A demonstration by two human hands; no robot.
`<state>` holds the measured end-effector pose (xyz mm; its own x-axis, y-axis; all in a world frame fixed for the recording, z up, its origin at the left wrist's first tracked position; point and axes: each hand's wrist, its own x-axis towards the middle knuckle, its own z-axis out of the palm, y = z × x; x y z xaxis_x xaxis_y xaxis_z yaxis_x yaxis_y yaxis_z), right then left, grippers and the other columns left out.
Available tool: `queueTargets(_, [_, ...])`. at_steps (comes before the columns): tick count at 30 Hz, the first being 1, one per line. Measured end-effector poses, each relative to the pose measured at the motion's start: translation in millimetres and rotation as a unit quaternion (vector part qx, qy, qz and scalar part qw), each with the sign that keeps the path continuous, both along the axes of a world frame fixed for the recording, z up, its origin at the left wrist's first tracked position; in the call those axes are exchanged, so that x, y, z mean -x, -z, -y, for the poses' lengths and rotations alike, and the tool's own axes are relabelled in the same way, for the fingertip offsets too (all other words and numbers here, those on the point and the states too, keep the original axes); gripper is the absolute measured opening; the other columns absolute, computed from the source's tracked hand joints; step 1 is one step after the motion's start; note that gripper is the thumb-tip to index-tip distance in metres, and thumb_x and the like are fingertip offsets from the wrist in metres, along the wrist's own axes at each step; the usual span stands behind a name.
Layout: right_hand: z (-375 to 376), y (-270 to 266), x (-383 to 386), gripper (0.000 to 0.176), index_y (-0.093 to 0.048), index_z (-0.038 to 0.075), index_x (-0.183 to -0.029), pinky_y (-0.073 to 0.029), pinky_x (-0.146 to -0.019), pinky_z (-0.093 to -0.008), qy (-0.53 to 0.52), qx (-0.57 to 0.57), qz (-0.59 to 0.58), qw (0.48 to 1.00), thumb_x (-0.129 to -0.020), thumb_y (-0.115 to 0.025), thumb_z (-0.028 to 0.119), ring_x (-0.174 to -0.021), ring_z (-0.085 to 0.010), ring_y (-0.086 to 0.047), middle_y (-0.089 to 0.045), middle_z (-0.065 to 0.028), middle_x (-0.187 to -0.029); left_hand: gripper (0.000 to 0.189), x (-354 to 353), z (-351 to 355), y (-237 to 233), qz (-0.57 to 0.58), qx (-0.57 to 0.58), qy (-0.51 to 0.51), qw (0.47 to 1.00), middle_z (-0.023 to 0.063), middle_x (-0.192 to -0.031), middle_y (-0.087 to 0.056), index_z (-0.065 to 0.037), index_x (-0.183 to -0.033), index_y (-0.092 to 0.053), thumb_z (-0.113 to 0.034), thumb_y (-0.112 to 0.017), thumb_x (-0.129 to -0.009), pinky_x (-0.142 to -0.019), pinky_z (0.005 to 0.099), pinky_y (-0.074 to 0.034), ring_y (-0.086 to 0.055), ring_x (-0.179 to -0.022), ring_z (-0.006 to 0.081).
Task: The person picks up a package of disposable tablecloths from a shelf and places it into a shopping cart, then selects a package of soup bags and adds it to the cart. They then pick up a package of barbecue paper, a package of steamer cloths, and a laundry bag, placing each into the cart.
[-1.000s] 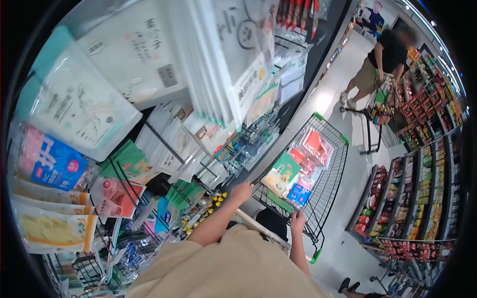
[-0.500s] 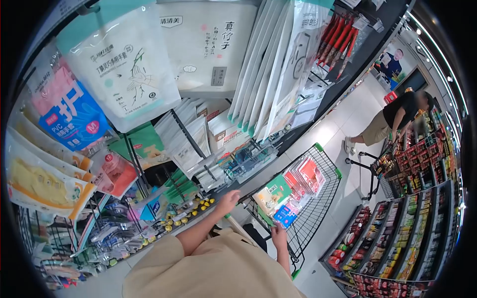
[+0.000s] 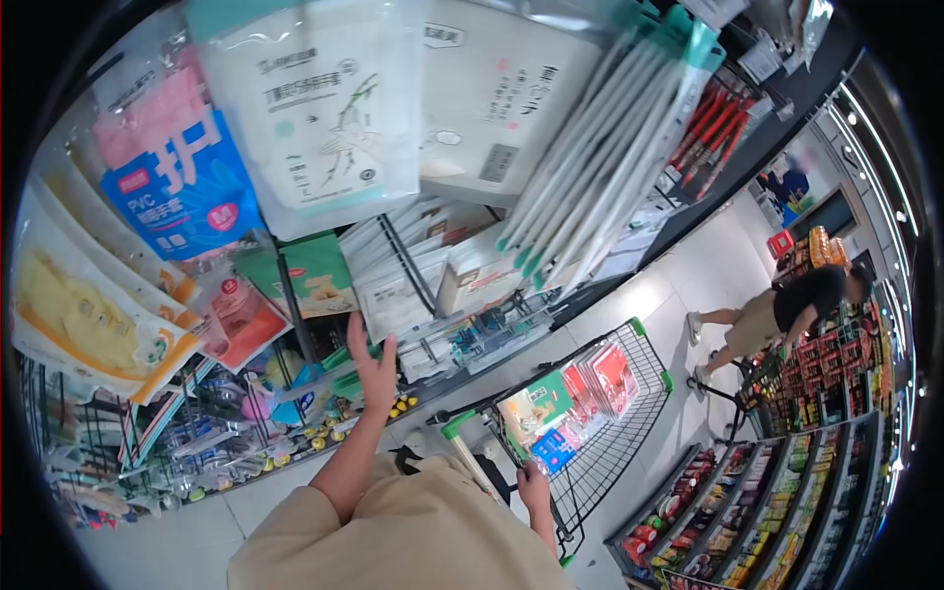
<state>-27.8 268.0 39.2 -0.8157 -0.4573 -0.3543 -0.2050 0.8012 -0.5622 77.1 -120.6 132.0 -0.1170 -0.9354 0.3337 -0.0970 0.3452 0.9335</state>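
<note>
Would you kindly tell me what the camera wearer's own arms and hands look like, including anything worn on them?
The left hand and right hand are both ungloved. The wearer's top is plain beige; its loose, short left sleeve leaves the forearm uncovered. I see no watch on the left wrist; whether there are rings is too small to tell.

We hold our left hand (image 3: pixel 373 369) raised left of the cart (image 3: pixel 615 472), fingers spread, near a hung green pack (image 3: pixel 320 275); whether they touch, we cannot tell. Our right hand (image 3: pixel 534 489) curls on the cart's near edge. In the cart we see a green pack (image 3: pixel 539 400), a blue pack (image 3: pixel 555 450) and red packs (image 3: pixel 615 379). Farther left of it hang a white pack (image 3: pixel 324 128) and a yellow pack (image 3: pixel 74 315). Right of it stand shelves (image 3: pixel 777 492); beyond it, a person (image 3: pixel 814 298).
</note>
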Motion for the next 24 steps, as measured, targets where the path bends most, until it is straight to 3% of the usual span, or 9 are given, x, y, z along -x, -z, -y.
queueTargets(1, [0, 2, -1, 0.032, -0.062, 0.003, -0.118, -0.053, -0.080, -0.0431, -0.006, 0.001, 0.001, 1.000, -0.089, -0.060, 0.019, -0.091, -0.0370, -0.069, -0.070, -0.0220, -0.097, 0.063, 1, 6, -6, 0.017, 0.020, 0.034, 0.999, 0.0181, -0.147, -0.037, -0.001, -0.147, -0.031, -0.014, -0.063, -0.094, -0.111, 0.0372, -0.029, -0.037, -0.134, 0.0290])
queueTargets(2, [-1, 4, -1, 0.032, -0.062, 0.003, -0.118, -0.053, -0.079, -0.0418, 0.015, 0.018, -0.007, 1.000, -0.090, -0.060, 0.017, -0.089, -0.0351, -0.069, -0.071, -0.0212, -0.095, 0.064, 7, 5, -13, -0.077, -0.060, 0.066, 0.993, 0.0162, -0.147, -0.037, -0.002, -0.148, -0.030, -0.013, -0.063, -0.093, -0.111, 0.0372, -0.030, -0.039, -0.133, 0.0274])
queueTargets(8, [12, 0, -6, 0.032, -0.060, 0.001, -0.121, -0.053, -0.076, -0.0351, 0.082, 0.065, -0.042, 0.994, -0.089, -0.059, 0.009, -0.083, -0.0247, -0.070, -0.071, -0.0163, -0.094, 0.062, 11, 14, -11, -0.087, -0.051, 0.041, 0.994, 0.0141, -0.141, -0.043, -0.001, -0.145, -0.035, -0.012, -0.065, -0.092, -0.106, 0.0355, -0.034, -0.044, -0.125, 0.0244])
queueTargets(11, [21, 1, -7, 0.033, -0.059, 0.000, -0.122, -0.053, -0.077, -0.0342, 0.083, 0.119, -0.045, 0.988, -0.090, -0.058, 0.008, -0.084, -0.0238, -0.069, -0.071, -0.0167, -0.096, 0.059, 6, 20, -7, -0.059, -0.033, 0.036, 0.997, 0.0131, -0.134, -0.047, 0.000, -0.141, -0.041, -0.012, -0.067, -0.090, -0.102, 0.0344, -0.037, -0.047, -0.117, 0.0224])
queueTargets(16, [31, -7, -13, 0.033, -0.058, -0.001, -0.122, -0.053, -0.077, -0.0338, 0.084, 0.106, -0.056, 0.989, -0.090, -0.057, 0.008, -0.084, -0.0232, -0.069, -0.071, -0.0180, -0.097, 0.056, 0, 25, -4, 0.005, -0.037, 0.071, 0.997, 0.0123, -0.126, -0.050, 0.001, -0.135, -0.047, -0.014, -0.071, -0.088, -0.097, 0.0330, -0.040, -0.049, -0.109, 0.0212])
queueTargets(18, [31, -10, -15, 0.032, -0.058, 0.001, -0.123, -0.054, -0.075, -0.0362, 0.075, 0.106, -0.055, 0.990, -0.091, -0.056, 0.006, -0.083, -0.0272, -0.070, -0.070, -0.0194, -0.094, 0.054, 5, 23, -11, -0.063, -0.040, 0.028, 0.997, 0.0126, -0.124, -0.051, 0.001, -0.133, -0.049, -0.015, -0.072, -0.087, -0.097, 0.0335, -0.040, -0.050, -0.110, 0.0225])
queueTargets(22, [29, 0, -18, 0.031, -0.060, -0.003, -0.119, -0.053, -0.077, -0.0345, 0.099, 0.144, -0.033, 0.984, -0.089, -0.058, 0.004, -0.084, -0.0235, -0.069, -0.071, -0.0158, -0.094, 0.056, 8, 34, -13, -0.048, -0.011, 0.033, 0.998, 0.0126, -0.125, -0.050, 0.001, -0.133, -0.049, -0.016, -0.074, -0.086, -0.098, 0.0339, -0.039, -0.049, -0.111, 0.0232])
queueTargets(24, [28, 6, -19, 0.031, -0.060, -0.003, -0.119, -0.053, -0.078, -0.0350, 0.084, 0.142, -0.057, 0.985, -0.089, -0.058, 0.005, -0.086, -0.0244, -0.069, -0.071, -0.0166, -0.095, 0.056, 12, 45, -2, -0.104, -0.054, 0.057, 0.991, 0.0127, -0.126, -0.050, 0.002, -0.131, -0.050, -0.016, -0.075, -0.085, -0.099, 0.0347, -0.039, -0.050, -0.114, 0.0243])
